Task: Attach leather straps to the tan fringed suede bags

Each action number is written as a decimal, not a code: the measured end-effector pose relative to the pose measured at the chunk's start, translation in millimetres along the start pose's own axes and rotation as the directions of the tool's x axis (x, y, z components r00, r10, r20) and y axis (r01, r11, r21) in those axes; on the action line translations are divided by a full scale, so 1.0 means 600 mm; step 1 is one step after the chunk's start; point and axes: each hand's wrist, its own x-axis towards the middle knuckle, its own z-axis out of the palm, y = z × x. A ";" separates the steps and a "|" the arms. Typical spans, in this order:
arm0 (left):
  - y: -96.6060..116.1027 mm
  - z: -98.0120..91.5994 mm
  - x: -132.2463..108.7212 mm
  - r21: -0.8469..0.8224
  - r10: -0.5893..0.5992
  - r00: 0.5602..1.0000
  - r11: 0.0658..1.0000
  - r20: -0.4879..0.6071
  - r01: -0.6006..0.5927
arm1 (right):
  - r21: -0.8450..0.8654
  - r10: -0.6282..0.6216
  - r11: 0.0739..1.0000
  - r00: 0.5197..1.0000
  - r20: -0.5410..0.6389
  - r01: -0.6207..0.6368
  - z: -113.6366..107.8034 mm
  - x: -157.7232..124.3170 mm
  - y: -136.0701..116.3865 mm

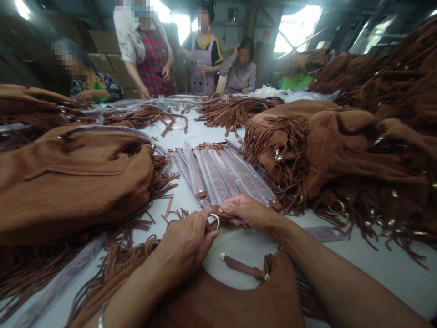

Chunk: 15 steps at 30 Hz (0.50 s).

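Observation:
A brown fringed bag (235, 300) lies at the front edge of the table, below my hands. My left hand (187, 239) is closed around a tab of the bag beside a metal ring (214, 221). Just right of that ring, my right hand (251, 212) pinches the brown end of a strap (218, 210) with a small metal stud. A loose strap tab (242, 266) with a pale stud hangs from the bag's other side. Beyond my hands lies a row of plastic-wrapped straps (218, 171) with brown ends.
A large brown bag (75, 177) lies at left, and fringed bags (341, 150) are heaped at right. Fringe bundles (242, 111) lie farther back on the white table (193, 120). Several people are behind it, including one in a checked apron (155, 59).

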 end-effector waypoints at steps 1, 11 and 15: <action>0.000 0.000 0.000 0.001 0.002 1.000 1.000 0.000 -0.002 | -0.008 -0.002 1.000 1.000 0.008 0.002 0.001 0.000 0.000; 0.001 -0.002 -0.005 -0.257 0.010 1.000 0.967 0.011 -0.007 | -0.023 -0.026 0.999 0.999 0.044 0.027 -0.001 0.000 0.000; 0.000 -0.005 -0.009 -0.326 0.050 0.998 0.945 0.046 -0.032 | 0.007 0.047 0.999 0.992 0.116 -0.048 -0.008 -0.001 0.001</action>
